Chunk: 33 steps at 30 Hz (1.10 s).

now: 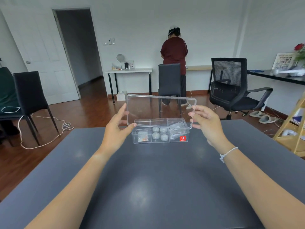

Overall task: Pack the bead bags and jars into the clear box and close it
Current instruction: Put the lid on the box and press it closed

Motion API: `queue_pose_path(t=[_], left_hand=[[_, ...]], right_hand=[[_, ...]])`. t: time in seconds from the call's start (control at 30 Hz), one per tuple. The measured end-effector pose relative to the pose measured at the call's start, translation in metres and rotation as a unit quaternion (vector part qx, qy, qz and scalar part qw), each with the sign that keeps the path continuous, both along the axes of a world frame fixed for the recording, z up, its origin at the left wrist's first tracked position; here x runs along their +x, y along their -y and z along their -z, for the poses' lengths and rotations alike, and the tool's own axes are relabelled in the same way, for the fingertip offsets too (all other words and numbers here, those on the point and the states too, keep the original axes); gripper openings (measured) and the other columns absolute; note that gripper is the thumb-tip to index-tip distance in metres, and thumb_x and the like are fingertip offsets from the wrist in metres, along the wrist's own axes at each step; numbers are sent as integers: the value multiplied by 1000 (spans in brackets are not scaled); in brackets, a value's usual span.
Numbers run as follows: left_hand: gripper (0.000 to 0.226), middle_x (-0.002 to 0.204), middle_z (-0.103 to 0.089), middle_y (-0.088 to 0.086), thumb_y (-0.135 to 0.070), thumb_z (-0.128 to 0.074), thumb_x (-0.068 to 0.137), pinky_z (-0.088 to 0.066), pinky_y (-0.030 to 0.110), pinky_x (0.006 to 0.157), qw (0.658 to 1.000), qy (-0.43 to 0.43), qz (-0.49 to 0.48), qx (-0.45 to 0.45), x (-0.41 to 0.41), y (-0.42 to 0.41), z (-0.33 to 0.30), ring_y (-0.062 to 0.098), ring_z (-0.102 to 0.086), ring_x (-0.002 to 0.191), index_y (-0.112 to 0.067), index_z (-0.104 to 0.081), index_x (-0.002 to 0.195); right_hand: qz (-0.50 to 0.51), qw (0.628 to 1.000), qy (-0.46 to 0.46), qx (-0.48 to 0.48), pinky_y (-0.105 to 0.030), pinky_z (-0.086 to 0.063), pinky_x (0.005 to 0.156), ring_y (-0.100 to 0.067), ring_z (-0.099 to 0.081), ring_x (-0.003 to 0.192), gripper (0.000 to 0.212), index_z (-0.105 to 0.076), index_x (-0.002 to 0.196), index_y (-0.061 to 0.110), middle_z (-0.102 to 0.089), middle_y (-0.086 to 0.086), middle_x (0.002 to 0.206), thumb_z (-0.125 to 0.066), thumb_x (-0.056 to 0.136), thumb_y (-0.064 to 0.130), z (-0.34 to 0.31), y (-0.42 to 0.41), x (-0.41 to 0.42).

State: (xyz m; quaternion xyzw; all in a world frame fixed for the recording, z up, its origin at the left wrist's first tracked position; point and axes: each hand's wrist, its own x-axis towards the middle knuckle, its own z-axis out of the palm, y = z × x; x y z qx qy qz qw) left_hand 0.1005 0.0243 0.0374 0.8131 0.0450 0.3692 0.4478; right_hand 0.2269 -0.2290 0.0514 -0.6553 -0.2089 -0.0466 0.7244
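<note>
Left hand [118, 128] pinches the clear lid [160, 110] at its left edge; right hand [207, 123] grips the right edge. Lid tilted between the grips, above the open clear box [160, 138] on the grey table [148, 187]; jars [159, 133] and bead bags [177, 129] inside.

A dark grey table [158, 179] fills the near part of the scene, and toward its far edge sits a clear box [160, 134] with a red sticker [182, 138] on its near right corner, divided into compartments.
</note>
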Motion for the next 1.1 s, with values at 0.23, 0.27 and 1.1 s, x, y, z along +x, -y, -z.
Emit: queue_pose_path(t=[0.23, 0.27, 1.1], left_hand=[[91, 105, -44, -18, -18, -73, 74, -43, 10, 71, 998, -43, -8, 41, 9, -1, 16, 2, -51, 97, -46, -14, 139], [93, 104, -44, -15, -17, -73, 74, -43, 11, 71, 998, -47, -10, 45, 11, -2, 18, 2, -51, 97, -45, -14, 139], [70, 113, -51, -4, -24, -72, 75, -31, -9, 63, 996, -73, -21, -48, 36, -11, 33, 4, -49, 93, -25, -37, 136]], right_hand=[[10, 1000, -25, -10, -14, -52, 51, -12, -57, 65, 32, -60, 112, 20, -68, 1, 89, -62, 82, 11, 1, -6, 10], [13, 1000, -24, -12, -14, -51, 50, -12, -57, 64, 31, -60, 112, 20, -68, 0, 90, -62, 82, 12, 2, -7, 10], [-25, 970, 55, -235, -21, -31, 93, -5, -33, 115, 74, -19, 142, 30, -26, 6, 145, -63, 82, 28, 35, -14, 24]])
